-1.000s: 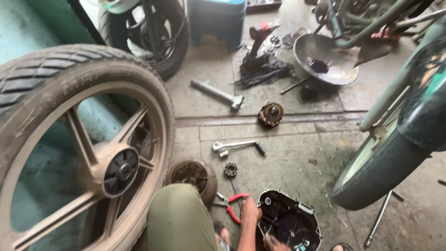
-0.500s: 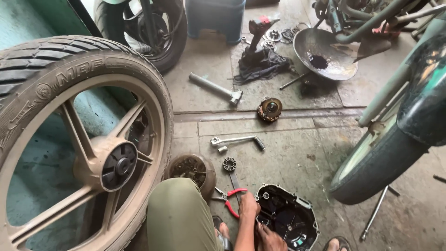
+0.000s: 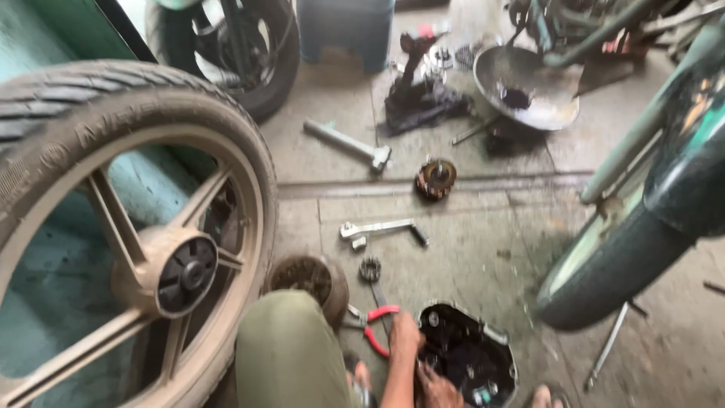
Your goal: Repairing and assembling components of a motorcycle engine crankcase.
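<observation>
Person crouched on concrete floor (image 3: 468, 249). Both hands at black engine cover (image 3: 468, 355): left hand (image 3: 404, 336) on its rim beside red-handled pliers (image 3: 375, 326); right hand (image 3: 438, 389) inside. Grips blurred, cannot tell. Dusty wheel (image 3: 128, 242) left.

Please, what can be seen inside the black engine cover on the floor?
Inside the black engine cover, dark greasy recesses and a few small round metal parts show. Both hands rest on its left edge and hide that part. Finer details are blurred.
</observation>
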